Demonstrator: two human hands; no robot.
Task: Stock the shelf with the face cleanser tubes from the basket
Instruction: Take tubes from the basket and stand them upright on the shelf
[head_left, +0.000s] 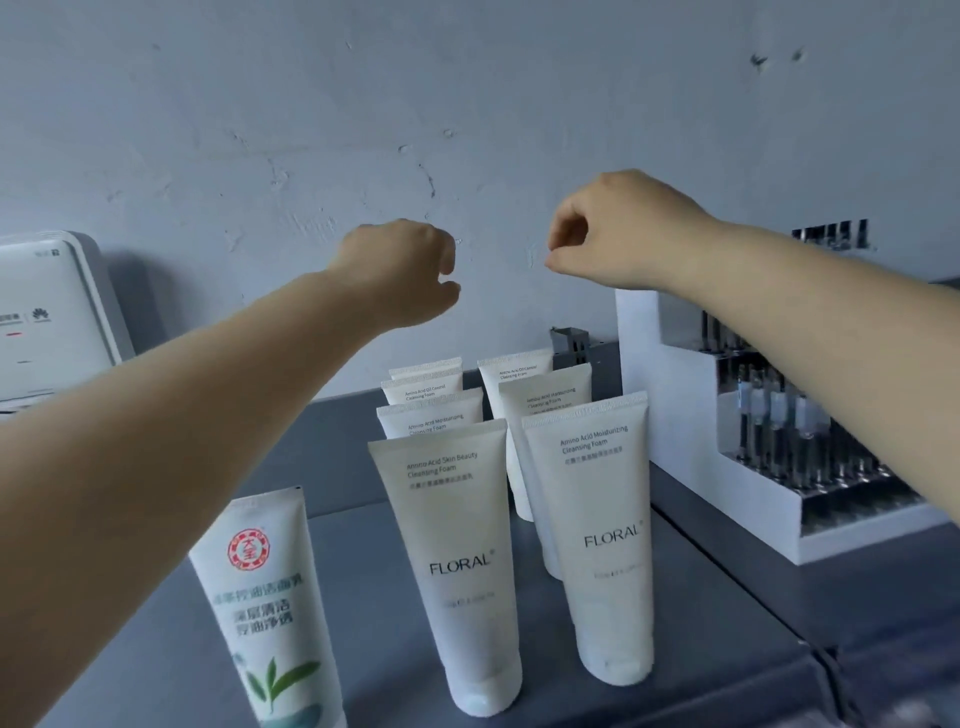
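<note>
We are holding left hand (402, 273) and right hand (618, 234) loosely curled, empty, above upright cleanser tubes (457, 561); tubes standing on grey shelf (363, 571).

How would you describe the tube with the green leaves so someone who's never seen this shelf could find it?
Start at the grey shelf against the pale wall, where two rows of white FLORAL tubes stand cap-down. Look left of the front of those rows, nearest the camera, for the tube standing alone. It alone carries a round red emblem near the top, green lettering and a green leaf sprig below.
</note>
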